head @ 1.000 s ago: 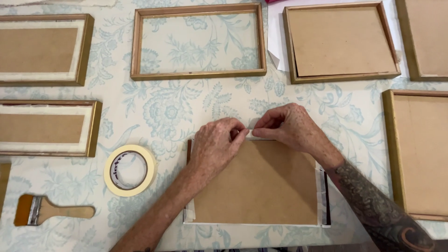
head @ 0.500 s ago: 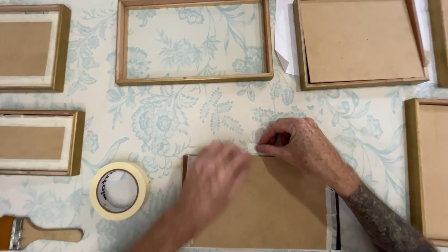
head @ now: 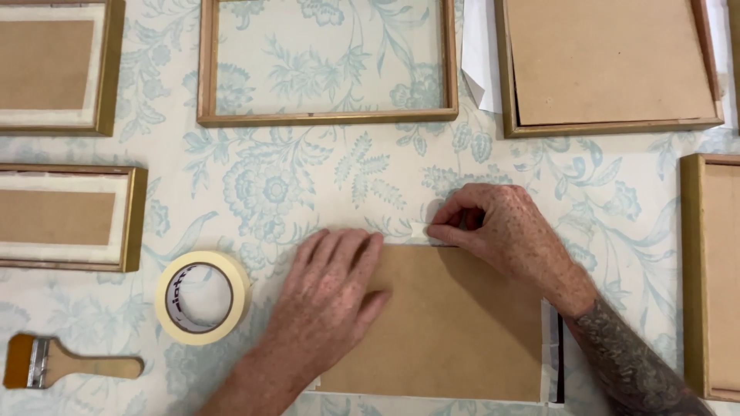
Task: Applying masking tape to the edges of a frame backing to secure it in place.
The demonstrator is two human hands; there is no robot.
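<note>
Pressing flat on the brown backing board (head: pixel 455 323) at the table's near edge, the open left hand (head: pixel 331 296) seems to steady it while the right hand (head: pixel 501 231) pinches a masking tape strip (head: pixel 418 229) at the board's far edge, roll of tape (head: pixel 202 296) lying just left.

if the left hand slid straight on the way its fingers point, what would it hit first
Probably bare tablecloth first, then the bottom rail of the empty wooden frame. The left hand points up and slightly right, off the brown backing board.
</note>
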